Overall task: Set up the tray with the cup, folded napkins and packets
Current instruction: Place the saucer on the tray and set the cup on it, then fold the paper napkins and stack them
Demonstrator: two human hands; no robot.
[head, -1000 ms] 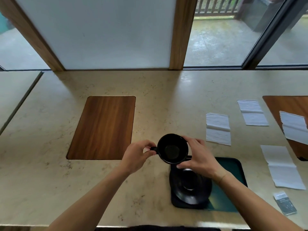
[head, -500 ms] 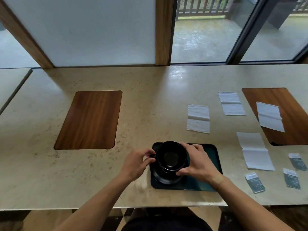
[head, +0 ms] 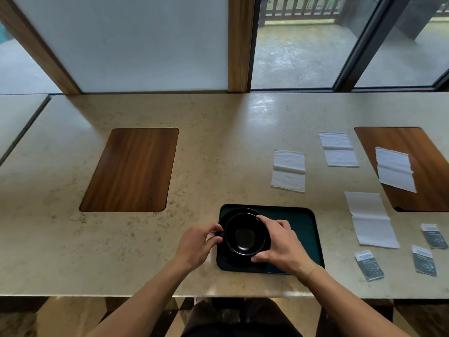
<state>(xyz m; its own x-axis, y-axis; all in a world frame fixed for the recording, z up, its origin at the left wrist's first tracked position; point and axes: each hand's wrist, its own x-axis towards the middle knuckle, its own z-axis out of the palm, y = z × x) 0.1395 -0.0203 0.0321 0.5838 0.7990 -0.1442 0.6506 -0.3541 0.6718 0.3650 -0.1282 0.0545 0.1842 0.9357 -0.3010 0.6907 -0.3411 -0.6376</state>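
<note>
Item one, in my view from the head camera: a black cup over a black saucer at the left end of the dark green tray, near the desk front edge; whether it has seated I cannot tell. My left hand pinches its handle at 9 o'clock; my right hand has its fingers curled round the rim from 3 o'clock. Item two: four white napkins, unfolded flat, all off the tray between 1 and 3 o'clock of it; the closest napkin lies at 1 o'clock, the long napkin at 3 o'clock with its long axis running toward 12. Item three: three packets at 3 to 4 o'clock, near the desk front. Judgement: the coming move turns on everything remaining lying to the right of the cup, so the right hand is the nearer one.
</note>
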